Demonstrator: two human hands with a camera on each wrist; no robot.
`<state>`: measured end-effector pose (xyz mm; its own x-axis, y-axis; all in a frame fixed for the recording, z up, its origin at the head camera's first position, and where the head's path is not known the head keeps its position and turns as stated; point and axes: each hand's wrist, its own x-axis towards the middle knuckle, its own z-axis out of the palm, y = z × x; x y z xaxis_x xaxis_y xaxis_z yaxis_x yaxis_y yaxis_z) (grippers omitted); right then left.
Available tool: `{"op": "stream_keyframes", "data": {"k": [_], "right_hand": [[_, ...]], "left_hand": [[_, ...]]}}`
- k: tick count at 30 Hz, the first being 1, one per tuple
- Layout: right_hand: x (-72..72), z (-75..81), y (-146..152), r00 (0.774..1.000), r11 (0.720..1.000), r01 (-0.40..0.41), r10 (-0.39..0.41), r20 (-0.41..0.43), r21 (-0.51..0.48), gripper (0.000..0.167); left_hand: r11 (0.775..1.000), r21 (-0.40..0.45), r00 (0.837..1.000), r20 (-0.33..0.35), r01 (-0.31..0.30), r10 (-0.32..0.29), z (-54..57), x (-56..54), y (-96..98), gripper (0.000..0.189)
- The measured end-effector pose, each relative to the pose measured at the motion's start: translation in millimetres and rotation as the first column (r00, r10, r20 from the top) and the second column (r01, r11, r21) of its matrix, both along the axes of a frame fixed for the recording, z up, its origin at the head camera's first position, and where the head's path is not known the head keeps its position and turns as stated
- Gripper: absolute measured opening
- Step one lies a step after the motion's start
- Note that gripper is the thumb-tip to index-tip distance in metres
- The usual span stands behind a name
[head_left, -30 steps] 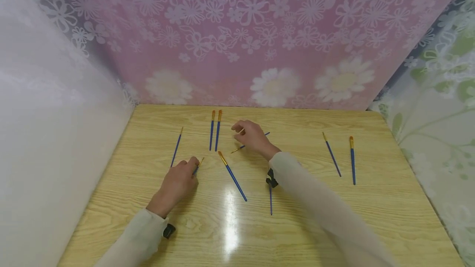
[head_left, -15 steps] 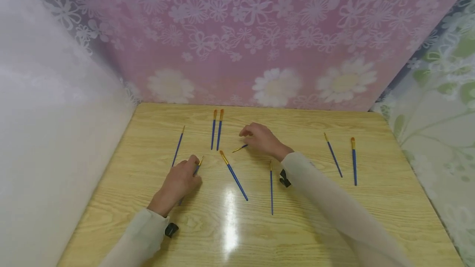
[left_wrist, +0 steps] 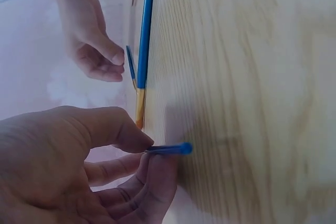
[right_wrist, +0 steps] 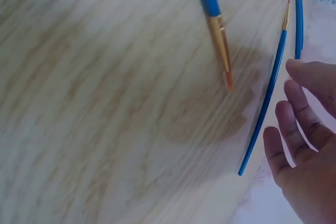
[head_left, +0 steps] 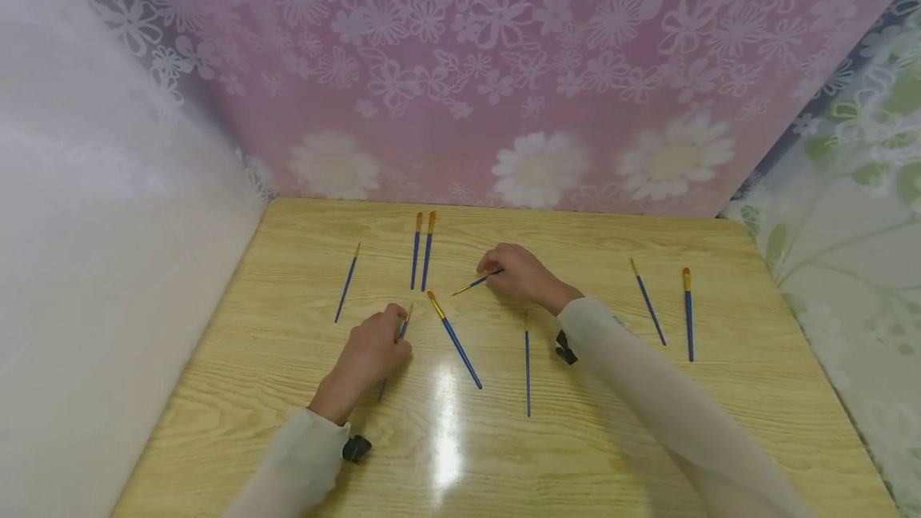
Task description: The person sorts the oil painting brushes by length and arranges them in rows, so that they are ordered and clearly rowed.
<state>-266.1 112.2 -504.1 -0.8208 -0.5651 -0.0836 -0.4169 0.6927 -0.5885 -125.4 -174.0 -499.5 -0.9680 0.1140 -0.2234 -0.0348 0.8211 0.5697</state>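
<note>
My left hand [head_left: 372,348] pinches a thin blue paintbrush [head_left: 404,328] between thumb and fingers. In the left wrist view, the blue end of that paintbrush [left_wrist: 176,149] pokes out past the fingertips, over the wood. My right hand [head_left: 524,272] is beside another thin paintbrush [head_left: 478,281] lying slantwise on the table, which overlaps its fingers from above. The right wrist view shows this right hand [right_wrist: 310,161] with loosely bent, parted fingers and nothing in them, next to the lying paintbrush [right_wrist: 272,85]. A thicker paintbrush [head_left: 456,341] lies between both hands.
Two orange-tipped paintbrushes [head_left: 424,250] lie side by side at the back of the wooden table [head_left: 576,438]. One thin paintbrush [head_left: 348,282] lies at the left, another [head_left: 528,374] below my right wrist. Two more paintbrushes [head_left: 688,318] are at the right. Patterned curtains surround the table.
My left hand has shifted right with its paintbrush, and the left-hand lying paintbrush now shows whole. My right hand has drawn back to the right, uncovering more of the slanted paintbrush.
</note>
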Motion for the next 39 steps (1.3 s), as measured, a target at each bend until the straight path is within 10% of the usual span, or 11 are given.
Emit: {"op": "stream_keyframes", "data": {"k": [16,39], "right_hand": [[-1.4,-8.2,2,0.998,0.998,-0.039,0.042,-0.056,0.047,0.017],[-3.2,-13.8,0,0.993,0.997,-0.038,0.045,-0.109,0.065,0.013]], "left_hand": [[0.998,-0.047,0.991,-0.135,-0.029,0.022,-21.2,-5.7,5.6,0.051],[1.000,-0.026,0.997,-0.078,-0.012,0.010,2.5,-6.3,27.8,0.043]]}}
